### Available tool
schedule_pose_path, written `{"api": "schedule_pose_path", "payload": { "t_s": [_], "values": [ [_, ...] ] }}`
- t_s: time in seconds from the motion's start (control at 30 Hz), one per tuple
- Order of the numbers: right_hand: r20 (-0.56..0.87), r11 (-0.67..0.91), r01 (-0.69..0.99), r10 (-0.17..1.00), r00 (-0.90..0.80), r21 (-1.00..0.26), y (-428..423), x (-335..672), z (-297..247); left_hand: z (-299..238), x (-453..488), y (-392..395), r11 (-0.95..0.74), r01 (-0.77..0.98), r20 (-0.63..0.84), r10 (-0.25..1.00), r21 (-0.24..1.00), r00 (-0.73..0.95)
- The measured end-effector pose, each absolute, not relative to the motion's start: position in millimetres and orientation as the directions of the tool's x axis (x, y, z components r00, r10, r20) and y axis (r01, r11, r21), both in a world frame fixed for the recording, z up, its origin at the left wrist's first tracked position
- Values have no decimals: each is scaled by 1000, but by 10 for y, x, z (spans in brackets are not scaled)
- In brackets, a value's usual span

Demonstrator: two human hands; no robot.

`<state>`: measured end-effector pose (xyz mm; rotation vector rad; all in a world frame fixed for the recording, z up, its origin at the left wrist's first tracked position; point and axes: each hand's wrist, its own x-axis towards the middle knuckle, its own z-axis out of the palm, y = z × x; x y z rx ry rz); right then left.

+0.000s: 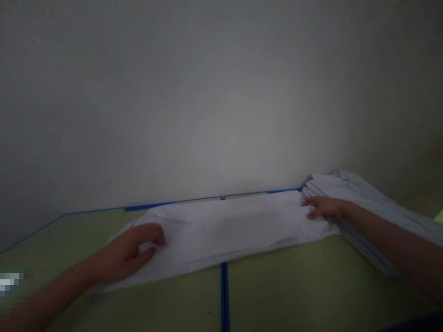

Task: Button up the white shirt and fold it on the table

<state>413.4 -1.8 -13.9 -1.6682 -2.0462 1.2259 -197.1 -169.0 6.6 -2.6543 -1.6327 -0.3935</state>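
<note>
A long, folded white cloth lies crosswise over the table, with soft creases towards both ends. My left hand is over its left end, fingers curved down and thumb held apart with a gap between them. At the opposite end, my right hand has its thumb and forefinger on wrinkled fabric, pinching it. Its other fingers are mostly hidden. Just beyond and beneath the right forearm is a stack of folded white cloths, close against the right end of the single cloth.
The pale green table has blue edging and a blue seam down its middle. A plain grey wall rises right behind its far edge. At the lower left a small pixelated patch covers part of the view.
</note>
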Motion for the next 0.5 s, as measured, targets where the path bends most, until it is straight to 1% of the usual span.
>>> {"api": "schedule_pose_path", "payload": {
  "t_s": [0.03,0.1,0.13,0.2,0.23,0.27,0.3,0.33,0.4,0.43,0.47,0.5],
  "values": [
    [-334,-42,666,887,-319,-745,-35,4138,-142,109,-1796,-1577,-502,849,202,860,166,469],
    [-358,-105,585,872,-335,-804,-63,4154,-155,130,-1404,-1328,-488,843,241,867,229,436],
    [-370,-132,543,858,-357,-829,-73,4169,-161,105,-1214,-1210,-488,839,243,867,242,435],
    [-395,-171,487,825,-404,-856,-81,4211,-168,2,-904,-1027,-515,830,227,853,214,471],
    [-404,-176,490,818,-410,-854,-79,4236,-169,-65,-797,-969,-533,825,200,844,191,499],
    [-410,-166,526,825,-390,-834,-71,4262,-170,-131,-723,-935,-546,821,167,836,167,523],
    [-403,-133,598,848,-344,-791,-59,4286,-171,-193,-681,-922,-554,819,134,832,147,539],
    [-368,-72,699,886,-283,-712,-43,4304,-172,-246,-665,-926,-555,821,108,832,131,545],
    [-220,68,880,956,-192,-471,-13,4305,-174,-316,-685,-966,-546,831,90,837,105,539],
    [-140,120,926,974,-180,-358,-7,4277,-172,-333,-708,-992,-542,835,91,840,92,535],
    [-62,163,948,980,-187,-273,-10,4224,-168,-341,-732,-1017,-540,838,97,841,77,532],
    [16,209,953,977,-211,-220,-28,4139,-162,-342,-752,-1038,-540,840,104,840,60,532]
  ]
}}
